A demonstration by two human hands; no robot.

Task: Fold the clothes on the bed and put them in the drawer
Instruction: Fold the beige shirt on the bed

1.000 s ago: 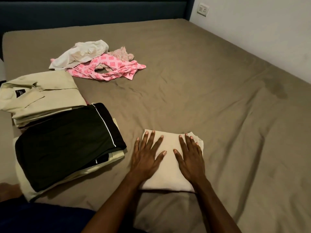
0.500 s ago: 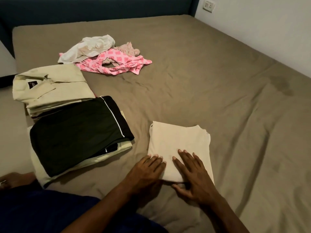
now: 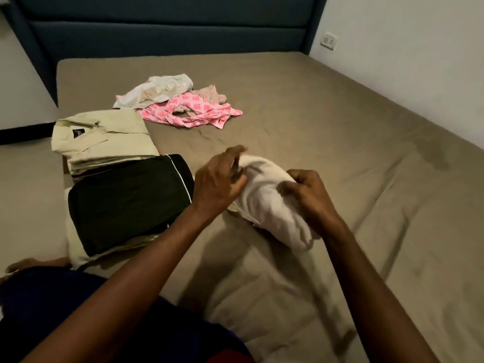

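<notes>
From the head view, the cream folded garment point(image 3: 272, 200) is being held up off the bed point(image 3: 340, 142), lifted just above the sheet in front of the person. It is being gripped from both sides: the right hand point(image 3: 311, 197) is being curled round its near right edge, fingers tucked into the cloth, while the left hand point(image 3: 217, 184) is being closed on its left edge, the fingertips blurred, so the exact pinch there cannot be made out. The bundle is sagging and bulging between the two hands, and its lower end is drooping toward the sheet.

By the look of it, soft, light cloth is being dealt with here: no stiffness, little weight, and folds that are likely to slide open if support is being given at one edge only. A hold under the bundle, or on both opposite edges at once, is probably being called for, so the layers are being kept together.

Just to the left, a black folded garment point(image 3: 125, 200) is being seen stacked on pale cloth, with a beige folded shirt point(image 3: 102, 137) beside it further up. Well beyond, a white garment point(image 3: 159, 90) and a pink patterned garment point(image 3: 193, 113) are lying unfolded. No drawer is being shown.
</notes>
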